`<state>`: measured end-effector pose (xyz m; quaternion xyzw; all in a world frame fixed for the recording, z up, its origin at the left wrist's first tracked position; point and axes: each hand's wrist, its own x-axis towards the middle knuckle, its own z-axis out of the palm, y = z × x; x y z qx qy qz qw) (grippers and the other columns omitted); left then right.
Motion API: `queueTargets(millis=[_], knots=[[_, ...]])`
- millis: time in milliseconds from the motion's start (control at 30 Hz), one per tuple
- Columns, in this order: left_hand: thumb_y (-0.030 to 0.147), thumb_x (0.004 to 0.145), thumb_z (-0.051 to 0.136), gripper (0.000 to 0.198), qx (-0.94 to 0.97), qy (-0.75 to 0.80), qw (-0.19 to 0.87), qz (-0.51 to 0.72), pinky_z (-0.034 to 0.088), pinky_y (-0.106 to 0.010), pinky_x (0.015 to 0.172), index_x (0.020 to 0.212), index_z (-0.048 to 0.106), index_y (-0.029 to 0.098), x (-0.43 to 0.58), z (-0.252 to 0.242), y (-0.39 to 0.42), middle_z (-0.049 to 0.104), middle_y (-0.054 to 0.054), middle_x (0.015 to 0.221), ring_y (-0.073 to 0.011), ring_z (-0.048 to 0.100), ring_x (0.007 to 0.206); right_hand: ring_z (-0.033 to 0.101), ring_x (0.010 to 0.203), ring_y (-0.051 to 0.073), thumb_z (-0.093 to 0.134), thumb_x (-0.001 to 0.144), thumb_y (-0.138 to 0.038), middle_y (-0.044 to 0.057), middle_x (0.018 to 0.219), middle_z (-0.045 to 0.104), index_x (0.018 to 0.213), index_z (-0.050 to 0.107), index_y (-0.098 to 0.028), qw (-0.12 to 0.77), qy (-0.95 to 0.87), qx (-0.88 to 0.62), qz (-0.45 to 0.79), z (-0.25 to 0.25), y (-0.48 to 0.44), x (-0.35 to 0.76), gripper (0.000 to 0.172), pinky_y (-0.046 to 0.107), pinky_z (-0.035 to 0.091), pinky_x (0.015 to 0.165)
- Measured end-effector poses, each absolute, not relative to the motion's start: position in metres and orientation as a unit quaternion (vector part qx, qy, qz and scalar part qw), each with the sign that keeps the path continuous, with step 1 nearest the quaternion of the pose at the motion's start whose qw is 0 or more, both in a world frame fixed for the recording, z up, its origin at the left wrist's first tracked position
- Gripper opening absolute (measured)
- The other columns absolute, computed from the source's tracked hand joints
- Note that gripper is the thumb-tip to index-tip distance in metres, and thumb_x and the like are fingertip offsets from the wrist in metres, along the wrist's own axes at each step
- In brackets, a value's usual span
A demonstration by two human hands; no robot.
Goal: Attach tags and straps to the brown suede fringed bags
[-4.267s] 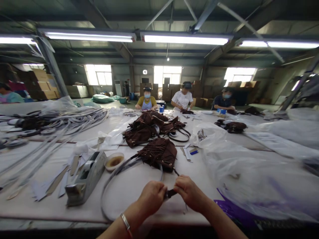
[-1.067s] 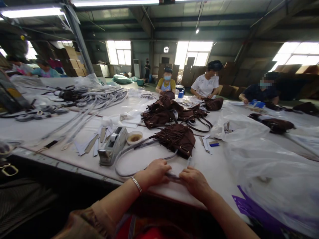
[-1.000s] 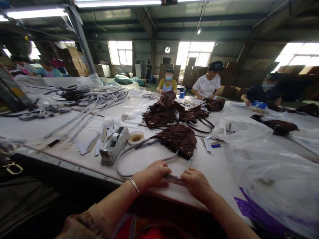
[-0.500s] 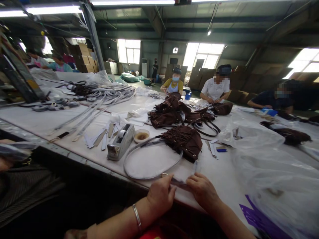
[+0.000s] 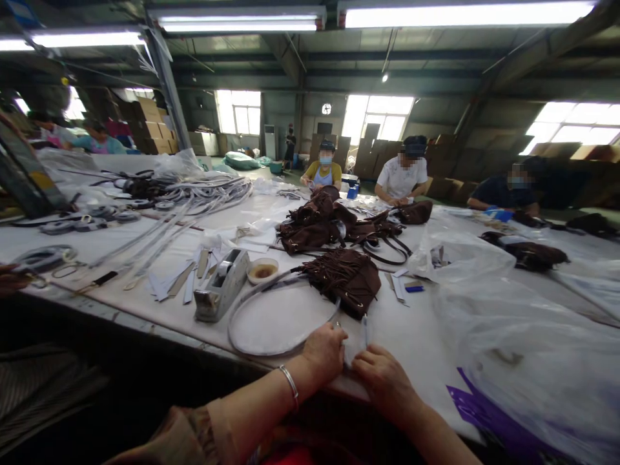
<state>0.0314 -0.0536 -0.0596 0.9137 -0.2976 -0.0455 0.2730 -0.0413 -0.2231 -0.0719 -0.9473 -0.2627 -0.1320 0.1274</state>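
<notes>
A dark brown fringed bag (image 5: pixel 346 282) lies on the white table in front of me. Its strap (image 5: pixel 236 328), in a pale grey wrapping, loops left and comes round to my hands near the table edge. My left hand (image 5: pixel 325 351), wearing a silver bangle, is closed round the strap. Just to its right, my right hand (image 5: pixel 378 372) is closed with fingers pinched on another stretch of the strap, which rises toward the bag's lower corner. The fingers hide most of what lies between the hands.
A tape dispenser (image 5: pixel 223 286) and a small bowl (image 5: pixel 263 270) stand left of the bag. Paper strips (image 5: pixel 185 281) lie beyond them. More brown bags (image 5: pixel 310 229) are heaped behind. Plastic sheeting (image 5: pixel 527 329) covers the right. Several co-workers sit across the table.
My left hand has moved forward and closer to my right hand, covering the strap's metal fitting. A neighbour's hand at the far left has withdrawn from view. The camera view has shifted slightly.
</notes>
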Motion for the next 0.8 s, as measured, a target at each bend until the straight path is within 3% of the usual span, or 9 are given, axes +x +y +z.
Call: queueTargets(millis=[100,167,267,333,433,600,733,800], knots=[[0.012,0.079,0.051,0.044,0.91,-0.289,0.296,-0.032,0.049,-0.033,0.091,0.122,0.056,0.015,0.032,-0.063,-0.058,0.065,-0.013,0.107,-0.0238,0.062,0.098,0.054,0.074,0.018,0.051,0.092,-0.014,0.003,0.077,0.065,0.077,0.064,-0.02,0.142,-0.256,-0.948,-0.123,-0.067,-0.226,-0.042,0.021,0.032,0.04,0.073],[0.012,0.077,0.053,0.049,0.915,-0.273,0.295,-0.04,0.05,-0.033,0.09,0.126,0.052,0.013,0.034,-0.063,-0.058,0.065,-0.014,0.11,-0.0246,0.063,0.098,0.057,0.083,0.019,0.051,0.092,-0.013,0.005,0.093,0.069,0.086,0.067,-0.021,0.156,-0.247,-0.948,-0.125,-0.065,-0.23,-0.041,0.019,0.033,0.042,0.079],[0.015,0.082,0.051,0.031,0.915,-0.302,0.262,-0.049,0.05,-0.035,0.088,0.111,0.062,0.016,0.037,-0.06,-0.054,0.067,-0.012,0.103,-0.0256,0.063,0.095,0.059,0.099,0.021,0.049,0.092,-0.011,0.009,0.118,0.065,0.097,0.069,-0.022,0.157,-0.231,-0.95,-0.141,-0.066,-0.24,-0.038,0.022,0.035,0.044,0.088],[0.015,0.084,0.048,0.022,0.91,-0.338,0.232,-0.057,0.05,-0.034,0.085,0.097,0.067,0.018,0.04,-0.057,-0.05,0.067,-0.011,0.096,-0.0247,0.063,0.09,0.058,0.105,0.023,0.048,0.093,-0.012,0.01,0.123,0.063,0.101,0.069,-0.023,0.157,-0.221,-0.952,-0.145,-0.07,-0.246,-0.036,0.025,0.037,0.045,0.091],[0.012,0.081,0.05,0.021,0.909,-0.367,0.182,-0.081,0.05,-0.031,0.076,0.088,0.069,0.018,0.043,-0.056,-0.047,0.065,-0.01,0.089,-0.0221,0.062,0.08,0.059,0.106,0.024,0.051,0.092,-0.016,0.009,0.118,0.065,0.109,0.068,-0.023,0.196,-0.209,-0.949,-0.133,-0.074,-0.25,-0.033,0.026,0.038,0.046,0.093],[0.013,0.077,0.056,0.017,0.894,-0.418,0.142,-0.078,0.048,-0.028,0.068,0.087,0.069,0.018,0.045,-0.056,-0.044,0.062,-0.009,0.086,-0.0201,0.059,0.073,0.064,0.089,0.022,0.054,0.092,-0.025,0.008,0.098,0.071,0.113,0.067,-0.02,0.232,-0.145,-0.957,-0.099,-0.061,-0.239,-0.022,0.025,0.035,0.047,0.082],[0.018,0.08,0.055,0.017,0.891,-0.424,0.144,-0.07,0.049,-0.03,0.072,0.089,0.069,0.018,0.042,-0.056,-0.041,0.062,-0.01,0.087,-0.0204,0.06,0.075,0.063,0.078,0.021,0.059,0.087,-0.025,0.006,0.083,0.069,0.085,0.073,-0.021,0.134,-0.157,-0.978,-0.038,-0.046,-0.223,-0.008,0.015,0.031,0.044,0.071],[0.019,0.083,0.052,0.018,0.908,-0.379,0.169,-0.057,0.049,-0.03,0.076,0.092,0.068,0.017,0.04,-0.056,-0.038,0.064,-0.01,0.091,-0.0212,0.061,0.081,0.062,0.075,0.019,0.06,0.086,-0.022,0.006,0.08,0.068,0.073,0.073,-0.02,0.106,-0.15,-0.983,-0.026,-0.044,-0.217,-0.004,0.019,0.03,0.041,0.068]])
